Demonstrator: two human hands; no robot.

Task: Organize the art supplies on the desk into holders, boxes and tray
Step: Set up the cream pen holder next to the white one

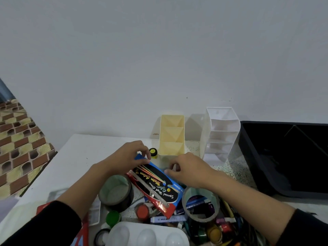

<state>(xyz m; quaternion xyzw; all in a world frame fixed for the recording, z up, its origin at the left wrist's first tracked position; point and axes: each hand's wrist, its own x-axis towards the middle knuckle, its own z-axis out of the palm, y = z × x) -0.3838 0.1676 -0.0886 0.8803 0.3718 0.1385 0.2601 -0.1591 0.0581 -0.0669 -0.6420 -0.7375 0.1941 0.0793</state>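
While pinching the far corner of the blue watercolour box between curled fingers and thumb, grips it with the left hand and clamps the right hand on the box's right edge, thumb tip pressed to the card. Holds the box slanted over the clutter at the middle of the desk, with a red brush packet lying across its near end. Finds, just beyond the box, a small yellow-lidded paint jar beside the foot of a cream pen holder, upright near the wall, with three stepped compartments showing only their own bare walls. Finds next to it on the right a clear white holder with several stacked shelves, likewise showing bare plastic. Sees farther right a large black tray, dark inside, contents impossible to tell. Shows below the left wrist a grey tape roll lying flat, hole upward, and below the right wrist a second tape roll, with pens and markers visible through its ring. Shows at the near edge a white paint palette with round wells, an orange-lidded jar and a green-lidded jar just behind it, a heap of markers to the right, and a clear shallow tray beside the left forearm.
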